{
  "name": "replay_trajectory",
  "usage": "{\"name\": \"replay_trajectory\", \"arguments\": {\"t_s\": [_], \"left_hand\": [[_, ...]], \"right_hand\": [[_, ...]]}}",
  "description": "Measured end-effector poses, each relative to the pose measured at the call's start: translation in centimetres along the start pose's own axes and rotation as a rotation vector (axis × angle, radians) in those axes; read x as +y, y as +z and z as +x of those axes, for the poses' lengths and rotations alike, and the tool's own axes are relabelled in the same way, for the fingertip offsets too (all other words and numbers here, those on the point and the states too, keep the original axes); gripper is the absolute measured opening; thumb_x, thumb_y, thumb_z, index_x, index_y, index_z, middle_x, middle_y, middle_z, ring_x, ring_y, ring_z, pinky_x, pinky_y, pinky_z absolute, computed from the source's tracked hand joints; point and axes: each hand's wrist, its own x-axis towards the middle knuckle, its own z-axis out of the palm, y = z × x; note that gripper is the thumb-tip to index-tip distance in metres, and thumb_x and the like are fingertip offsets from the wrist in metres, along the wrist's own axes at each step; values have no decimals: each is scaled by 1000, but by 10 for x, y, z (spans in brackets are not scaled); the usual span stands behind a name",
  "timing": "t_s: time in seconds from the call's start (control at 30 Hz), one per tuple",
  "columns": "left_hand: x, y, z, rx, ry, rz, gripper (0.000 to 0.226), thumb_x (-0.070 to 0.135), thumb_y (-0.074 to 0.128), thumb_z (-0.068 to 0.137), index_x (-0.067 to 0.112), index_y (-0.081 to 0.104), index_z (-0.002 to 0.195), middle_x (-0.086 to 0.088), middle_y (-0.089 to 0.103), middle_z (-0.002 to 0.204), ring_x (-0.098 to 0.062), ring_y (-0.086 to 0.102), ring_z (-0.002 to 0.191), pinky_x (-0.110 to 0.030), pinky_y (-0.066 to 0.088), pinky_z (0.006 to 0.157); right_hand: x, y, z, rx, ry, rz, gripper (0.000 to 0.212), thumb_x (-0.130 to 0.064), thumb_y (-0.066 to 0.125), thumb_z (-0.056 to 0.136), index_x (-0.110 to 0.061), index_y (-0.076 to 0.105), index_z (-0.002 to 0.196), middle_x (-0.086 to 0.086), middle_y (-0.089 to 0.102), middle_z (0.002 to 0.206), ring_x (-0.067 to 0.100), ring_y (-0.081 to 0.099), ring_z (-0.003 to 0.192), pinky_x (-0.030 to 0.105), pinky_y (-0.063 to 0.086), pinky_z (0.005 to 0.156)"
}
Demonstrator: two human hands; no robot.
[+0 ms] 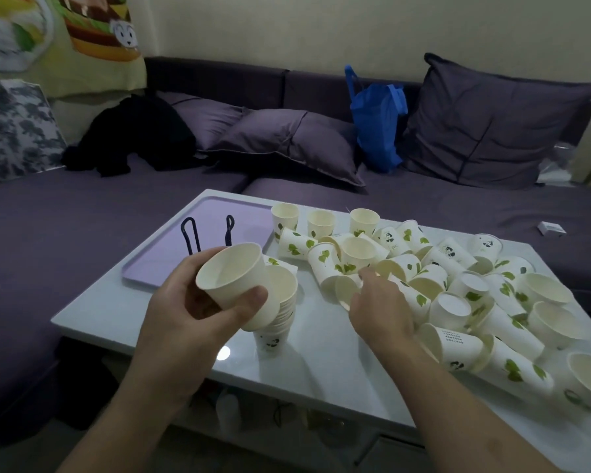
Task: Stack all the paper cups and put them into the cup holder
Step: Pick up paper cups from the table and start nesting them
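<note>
Head view showed my left hand [198, 302] curled round one cup [234, 279], thumb across its side, mouth tipped up toward me. I held it tilted just above and left of the stack [277, 312], probably so its base could drop into the top cup. The stack stood upright on the desk [307, 353], several cups nested, a small dark print on the lowest one.

Right of the stack, my right hand [379, 302] reached into the pile [440, 285] of loose cups, most lying on their sides, a few upright at the far edge. Its fingers were bent down among the cups and touched one lying there; whether that grip had closed on a cup I could not tell, since the back of the hand hid the fingertips.

Beyond and left of the stack lay a lilac tray [198, 227] with the holder [209, 233], two dark wire loops rising from it, no cups in it. I judged the task early: one short stack built, nearly all cups loose, the holder kept near for the transfer later.
</note>
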Motion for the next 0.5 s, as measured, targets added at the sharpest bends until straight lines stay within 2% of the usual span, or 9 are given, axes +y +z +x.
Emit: {"name": "replay_trajectory", "arguments": {"t_s": [0.17, 0.27, 0.33, 0.4, 0.43, 0.5], "left_hand": [[-3, -1, 4, 5, 14, 11, 58, 40, 83, 67, 44, 61, 121, 28, 69, 111, 9, 66, 105, -8, 56, 72], [-6, 3, 9, 26, 38, 21, 68, 41, 84, 68, 38, 60, 132, 22, 68, 119, 5, 65, 111, -9, 57, 79], [-7, 8, 12, 24, 56, 48, 69, 40, 84, 69, 40, 57, 132, 29, 65, 117, 10, 63, 112, -6, 55, 79], [-8, 13, 15, 13, 59, 65, 71, 39, 85, 69, 40, 55, 134, 33, 64, 118, 12, 61, 114, -7, 56, 82], [-10, 14, 17, 7, 53, 77, 74, 40, 85, 69, 39, 55, 136, 33, 64, 120, 10, 61, 115, -10, 57, 86], [-15, 17, 18, -15, 33, 101, 76, 42, 85, 67, 39, 55, 137, 29, 64, 122, 6, 61, 119, -17, 58, 93]], "right_hand": [[-7, -20, -6, 99, -16, 139, 35, -10, 56, 93, -19, 67, 124, 4, 71, 106, 24, 57, 90, 35, 42, 70], [-11, -38, -14, 147, 14, 425, 27, -10, 59, 86, -22, 74, 105, 0, 69, 79, 21, 59, 76, 33, 43, 61], [-12, -50, -21, 171, 16, 586, 22, -8, 61, 85, -24, 75, 92, 3, 63, 66, 19, 57, 68, 31, 43, 58], [-13, -58, -24, 168, 4, 694, 22, -8, 63, 87, -26, 76, 88, 6, 63, 67, 18, 55, 64, 26, 44, 56], [-13, -60, -25, 165, -5, 744, 22, -8, 63, 88, -26, 76, 87, 7, 64, 68, 20, 55, 64, 27, 46, 57], [-12, -62, -24, 171, -8, 870, 23, -7, 63, 89, -25, 78, 86, 8, 63, 65, 31, 56, 63, 38, 49, 59]]}}
